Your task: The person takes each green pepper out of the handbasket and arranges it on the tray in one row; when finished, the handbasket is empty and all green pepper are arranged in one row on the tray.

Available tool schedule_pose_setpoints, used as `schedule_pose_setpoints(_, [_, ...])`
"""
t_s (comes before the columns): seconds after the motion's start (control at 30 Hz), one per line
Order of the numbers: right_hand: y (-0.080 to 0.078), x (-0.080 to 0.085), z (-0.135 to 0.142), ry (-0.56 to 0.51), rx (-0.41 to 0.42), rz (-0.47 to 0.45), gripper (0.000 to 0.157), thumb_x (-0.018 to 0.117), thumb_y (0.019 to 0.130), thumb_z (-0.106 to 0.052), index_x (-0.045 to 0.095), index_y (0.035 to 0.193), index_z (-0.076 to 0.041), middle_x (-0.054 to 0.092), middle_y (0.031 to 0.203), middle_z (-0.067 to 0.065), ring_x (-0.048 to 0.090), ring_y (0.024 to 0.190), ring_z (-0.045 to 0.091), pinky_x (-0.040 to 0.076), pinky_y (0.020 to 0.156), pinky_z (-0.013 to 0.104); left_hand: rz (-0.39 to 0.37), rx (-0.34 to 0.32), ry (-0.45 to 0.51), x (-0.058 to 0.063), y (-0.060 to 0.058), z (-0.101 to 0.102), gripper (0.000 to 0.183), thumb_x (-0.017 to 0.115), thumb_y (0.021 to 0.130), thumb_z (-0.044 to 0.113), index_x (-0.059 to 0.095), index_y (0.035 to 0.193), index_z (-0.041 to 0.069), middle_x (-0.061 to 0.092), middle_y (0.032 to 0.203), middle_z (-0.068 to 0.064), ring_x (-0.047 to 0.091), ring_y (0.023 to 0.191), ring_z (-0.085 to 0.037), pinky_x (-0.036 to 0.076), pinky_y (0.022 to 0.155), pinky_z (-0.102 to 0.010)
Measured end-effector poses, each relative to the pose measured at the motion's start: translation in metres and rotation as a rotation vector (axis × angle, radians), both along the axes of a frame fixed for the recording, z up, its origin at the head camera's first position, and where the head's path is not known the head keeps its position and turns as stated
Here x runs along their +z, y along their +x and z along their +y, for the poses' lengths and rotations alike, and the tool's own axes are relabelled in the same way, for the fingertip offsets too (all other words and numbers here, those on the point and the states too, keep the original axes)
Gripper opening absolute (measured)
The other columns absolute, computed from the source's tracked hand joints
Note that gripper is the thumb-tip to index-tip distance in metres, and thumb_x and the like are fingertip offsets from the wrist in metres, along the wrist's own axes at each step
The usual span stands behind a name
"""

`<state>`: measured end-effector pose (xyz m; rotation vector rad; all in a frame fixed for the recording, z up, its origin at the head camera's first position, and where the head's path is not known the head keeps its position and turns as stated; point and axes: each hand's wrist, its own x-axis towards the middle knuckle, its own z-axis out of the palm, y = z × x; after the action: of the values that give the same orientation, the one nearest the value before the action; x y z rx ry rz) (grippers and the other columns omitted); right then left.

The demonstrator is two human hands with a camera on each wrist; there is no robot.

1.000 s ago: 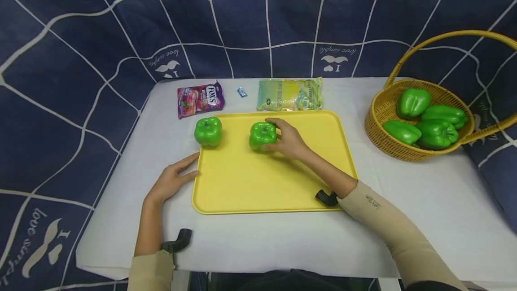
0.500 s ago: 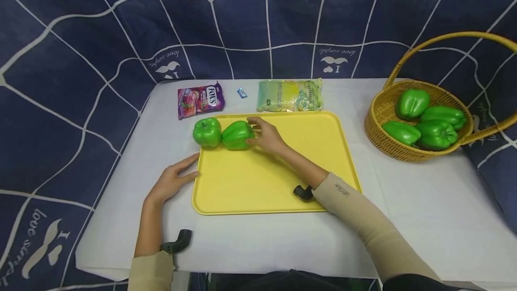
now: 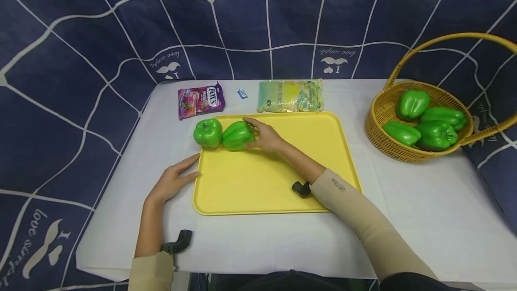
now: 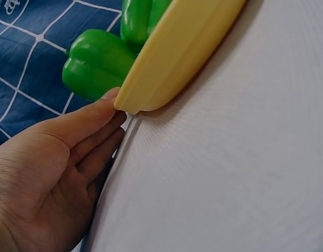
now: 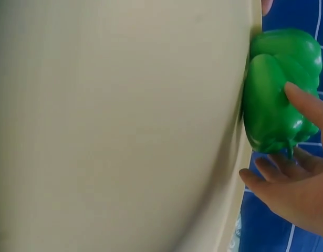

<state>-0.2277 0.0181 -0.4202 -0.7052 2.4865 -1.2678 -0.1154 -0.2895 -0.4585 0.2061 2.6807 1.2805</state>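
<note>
Gripping a tilted green bell pepper [image 3: 237,135] at the yellow tray's [image 3: 282,174] far-left corner, right hand [image 3: 267,137] crowds its upright neighbour [image 3: 208,132]; a nudge could roll either off. Left hand [image 3: 171,182] lies open, fingertips touching the rim.

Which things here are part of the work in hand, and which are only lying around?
In the work: right hand, held pepper, other tray pepper, yellow tray, left hand, basket.
Lying about: purple candy bag, green packet, blue wrapper.
</note>
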Motion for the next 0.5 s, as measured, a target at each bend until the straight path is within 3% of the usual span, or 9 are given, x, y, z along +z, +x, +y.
schedule_pose_setpoints(0.2, [-0.003, -0.003, 0.001, -0.034, 0.013, 0.027, 0.078, 0.080, 0.072, -0.012, 0.039, 0.138, -0.008, 0.049, 0.130, 0.010, 0.044, 0.121, 0.025, 0.037, 0.102, 0.036, -0.005, 0.008, 0.017, -0.001, 0.002, 0.000, 0.059, 0.065, 0.084, 0.041, 0.046, 0.137, 0.025, 0.040, 0.141, 0.006, 0.026, 0.135, -0.024, 0.021, 0.108, -0.053])
schedule_pose_setpoints(0.5, [0.001, 0.012, 0.002, 0.017, -0.053, 0.143, 0.081, 0.084, 0.067, -0.021, 0.045, 0.137, -0.013, 0.042, 0.129, 0.012, 0.044, 0.116, 0.026, 0.041, 0.097, 0.039, -0.001, 0.000, 0.013, 0.001, 0.002, 0.000, 0.059, 0.065, 0.084, 0.041, 0.045, 0.138, 0.025, 0.039, 0.142, 0.005, 0.027, 0.135, -0.025, 0.021, 0.108, -0.053])
